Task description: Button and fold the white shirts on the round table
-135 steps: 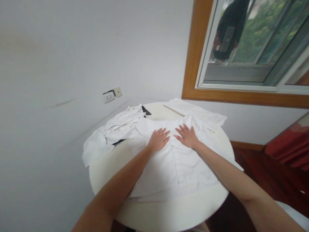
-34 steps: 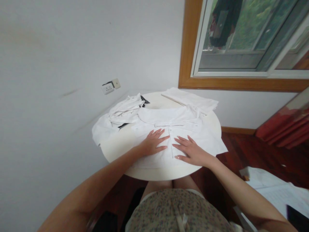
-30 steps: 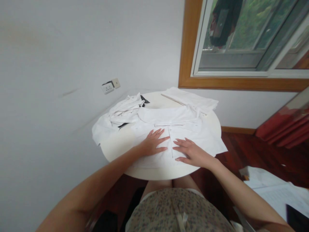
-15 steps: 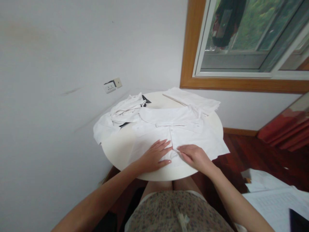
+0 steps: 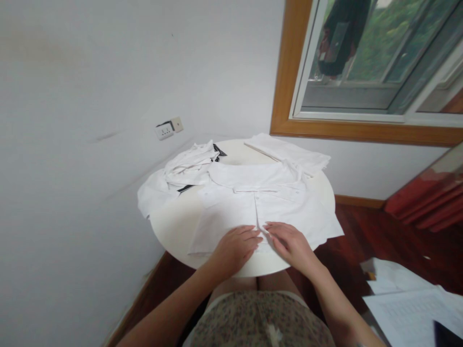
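Observation:
A white button-up shirt point(image 5: 226, 207) lies spread on the round white table point(image 5: 168, 226), its collar end toward the wall and its front opening running down the middle. My left hand point(image 5: 239, 245) is at the lower front, left of the opening, fingers drawn together and curled on the cloth by the edge. Just across the opening, my right hand point(image 5: 289, 241) pinches the other front edge between thumb and fingers. The fingertips of both hands are close together near the hem. My left fingertips partly cover the cloth beneath them.
A crumpled pile of white clothes point(image 5: 188, 166) with black strips lies at the table's left back. A folded white cloth point(image 5: 289, 149) is at the right back, below the window frame point(image 5: 325, 127). Papers point(image 5: 415, 303) sit low at the right.
My left hand has gone from flat with spread fingers to curled at the opening's edge, closer to me. My right hand has shifted slightly toward me, still pinching the shirt's edge.

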Action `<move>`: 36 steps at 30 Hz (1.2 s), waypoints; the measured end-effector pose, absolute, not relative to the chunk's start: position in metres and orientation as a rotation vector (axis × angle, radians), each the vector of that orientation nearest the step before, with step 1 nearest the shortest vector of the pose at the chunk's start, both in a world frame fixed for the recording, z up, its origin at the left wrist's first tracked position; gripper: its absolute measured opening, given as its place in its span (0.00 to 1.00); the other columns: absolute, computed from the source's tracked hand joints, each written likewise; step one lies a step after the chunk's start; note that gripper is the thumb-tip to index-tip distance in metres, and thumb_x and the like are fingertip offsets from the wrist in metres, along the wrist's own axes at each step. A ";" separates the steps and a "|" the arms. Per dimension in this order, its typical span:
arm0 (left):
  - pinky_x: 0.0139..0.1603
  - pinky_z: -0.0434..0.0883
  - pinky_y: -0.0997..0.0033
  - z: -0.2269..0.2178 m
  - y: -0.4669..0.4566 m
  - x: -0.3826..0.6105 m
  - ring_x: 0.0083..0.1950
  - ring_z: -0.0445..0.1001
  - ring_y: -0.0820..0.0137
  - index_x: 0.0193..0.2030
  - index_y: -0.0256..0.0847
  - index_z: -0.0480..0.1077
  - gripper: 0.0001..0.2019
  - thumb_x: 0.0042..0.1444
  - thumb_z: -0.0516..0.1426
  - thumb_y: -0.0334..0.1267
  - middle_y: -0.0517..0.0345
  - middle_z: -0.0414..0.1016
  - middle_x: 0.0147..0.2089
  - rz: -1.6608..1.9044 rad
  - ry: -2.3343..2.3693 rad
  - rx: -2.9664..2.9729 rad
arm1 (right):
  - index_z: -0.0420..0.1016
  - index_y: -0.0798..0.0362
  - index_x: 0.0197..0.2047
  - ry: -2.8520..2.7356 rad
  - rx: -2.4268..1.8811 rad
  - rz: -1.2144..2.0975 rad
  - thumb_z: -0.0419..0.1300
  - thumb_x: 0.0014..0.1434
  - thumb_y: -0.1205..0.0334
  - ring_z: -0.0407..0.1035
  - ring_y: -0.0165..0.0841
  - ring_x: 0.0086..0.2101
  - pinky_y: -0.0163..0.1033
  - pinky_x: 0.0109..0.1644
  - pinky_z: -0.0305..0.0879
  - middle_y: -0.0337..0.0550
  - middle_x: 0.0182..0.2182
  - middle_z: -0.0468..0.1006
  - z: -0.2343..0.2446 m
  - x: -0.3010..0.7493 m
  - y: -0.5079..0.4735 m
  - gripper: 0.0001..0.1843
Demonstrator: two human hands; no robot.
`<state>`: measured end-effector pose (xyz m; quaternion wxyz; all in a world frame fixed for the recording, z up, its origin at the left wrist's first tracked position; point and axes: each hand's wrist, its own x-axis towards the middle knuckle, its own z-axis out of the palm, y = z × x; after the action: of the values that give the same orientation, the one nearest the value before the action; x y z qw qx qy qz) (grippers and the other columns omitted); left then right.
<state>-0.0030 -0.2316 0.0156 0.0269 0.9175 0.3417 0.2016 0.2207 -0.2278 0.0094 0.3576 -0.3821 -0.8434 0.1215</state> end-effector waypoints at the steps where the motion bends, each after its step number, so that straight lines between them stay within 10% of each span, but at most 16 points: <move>1: 0.60 0.68 0.60 0.015 -0.234 -0.001 0.58 0.70 0.67 0.52 0.43 0.72 0.14 0.63 0.50 0.34 0.56 0.76 0.53 0.670 1.089 2.806 | 0.74 0.51 0.47 -2.176 -0.983 0.313 0.52 0.63 0.67 0.70 0.36 0.51 0.45 0.54 0.68 0.46 0.47 0.79 0.009 0.221 -0.227 0.13; 9: 0.54 0.72 0.61 0.026 -0.240 0.010 0.49 0.74 0.67 0.47 0.43 0.74 0.12 0.63 0.50 0.37 0.56 0.79 0.45 0.788 1.196 2.597 | 0.76 0.49 0.47 -2.295 -1.078 0.266 0.54 0.63 0.64 0.69 0.39 0.49 0.49 0.53 0.65 0.45 0.47 0.78 0.014 0.217 -0.233 0.12; 19: 0.67 0.58 0.48 0.013 -0.230 0.031 0.69 0.55 0.58 0.61 0.42 0.64 0.19 0.64 0.47 0.39 0.48 0.61 0.67 0.651 1.417 2.639 | 0.78 0.49 0.45 -2.341 -1.036 0.382 0.49 0.67 0.62 0.70 0.35 0.47 0.45 0.55 0.65 0.44 0.44 0.79 0.035 0.226 -0.222 0.15; 25: 0.67 0.56 0.49 0.012 -0.232 0.031 0.69 0.56 0.58 0.61 0.43 0.65 0.20 0.65 0.48 0.41 0.48 0.60 0.67 0.596 1.447 2.666 | 0.64 0.56 0.63 -2.317 -1.438 0.113 0.47 0.66 0.61 0.50 0.43 0.64 0.55 0.65 0.51 0.53 0.64 0.61 0.017 0.219 -0.180 0.24; 36: 0.67 0.57 0.49 0.011 -0.231 0.031 0.69 0.56 0.58 0.61 0.43 0.65 0.20 0.64 0.48 0.41 0.48 0.60 0.67 0.606 1.460 2.661 | 0.53 0.49 0.69 -2.288 -1.739 0.059 0.39 0.64 0.36 0.42 0.44 0.67 0.62 0.67 0.38 0.48 0.68 0.50 0.001 0.254 -0.190 0.38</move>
<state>0.0310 -0.2314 0.0114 0.0231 0.8594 0.4717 0.1958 0.2540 -0.1902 0.0007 0.1331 -0.5996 -0.7889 0.0202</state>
